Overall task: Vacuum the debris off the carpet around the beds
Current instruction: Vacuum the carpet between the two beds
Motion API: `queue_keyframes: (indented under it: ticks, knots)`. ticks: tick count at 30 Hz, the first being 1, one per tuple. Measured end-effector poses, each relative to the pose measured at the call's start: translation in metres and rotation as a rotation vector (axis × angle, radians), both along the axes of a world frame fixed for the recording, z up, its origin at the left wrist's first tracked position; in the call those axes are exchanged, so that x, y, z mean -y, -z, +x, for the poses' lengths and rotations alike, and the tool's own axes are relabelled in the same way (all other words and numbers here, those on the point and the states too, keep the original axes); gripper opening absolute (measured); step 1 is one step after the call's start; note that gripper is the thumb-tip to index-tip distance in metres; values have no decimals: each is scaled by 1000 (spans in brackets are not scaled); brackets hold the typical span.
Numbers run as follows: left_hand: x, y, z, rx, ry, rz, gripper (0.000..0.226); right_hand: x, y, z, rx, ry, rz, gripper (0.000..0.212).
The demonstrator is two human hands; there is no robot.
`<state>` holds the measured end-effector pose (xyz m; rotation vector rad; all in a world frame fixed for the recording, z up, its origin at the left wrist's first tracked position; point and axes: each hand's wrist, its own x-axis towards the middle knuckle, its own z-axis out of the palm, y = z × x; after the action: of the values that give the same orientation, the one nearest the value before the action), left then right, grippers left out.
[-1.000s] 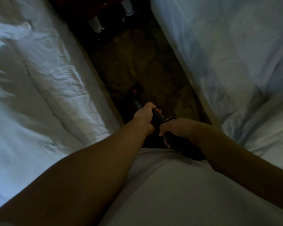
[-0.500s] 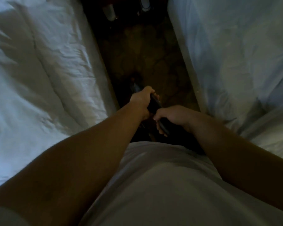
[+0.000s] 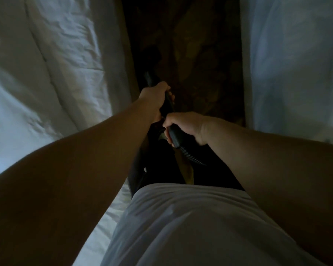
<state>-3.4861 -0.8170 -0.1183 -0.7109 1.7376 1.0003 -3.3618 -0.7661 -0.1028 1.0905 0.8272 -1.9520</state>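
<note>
A black vacuum wand [image 3: 150,78] runs from my hands down toward the dark patterned carpet [image 3: 200,60] in the narrow aisle between two beds. My left hand [image 3: 154,98] grips the wand higher up. Just behind it my right hand [image 3: 186,126] grips the black handle, and a ribbed black hose [image 3: 190,157] trails from under that hand toward my body. The nozzle end is lost in the dark and cannot be made out. No debris is distinguishable in the dim light.
A bed with rumpled white sheets [image 3: 46,73] borders the aisle on the left. Another white bed [image 3: 296,64] borders it on the right. My white shirt [image 3: 181,227] fills the bottom, with dark trousers [image 3: 158,169] above it.
The view has swung forward and down the aisle; the furniture legs at the far end have left the frame. Both hands kept their grip on the wand and pushed it forward.
</note>
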Motion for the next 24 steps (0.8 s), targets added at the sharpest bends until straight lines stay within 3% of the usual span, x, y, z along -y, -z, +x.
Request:
queue_keyframes:
  ticks: [7,16,24]
  knots:
    - [5,-3,47,41,-163,2,8,-22,-2,39,-2,-175,-90,15]
    - [28,-18,108,123,-256,108,14,-9,-31,95,41,-232,53,19]
    - [110,-22,165,181,-245,185,13,79,-55,154,73,-201,154,21]
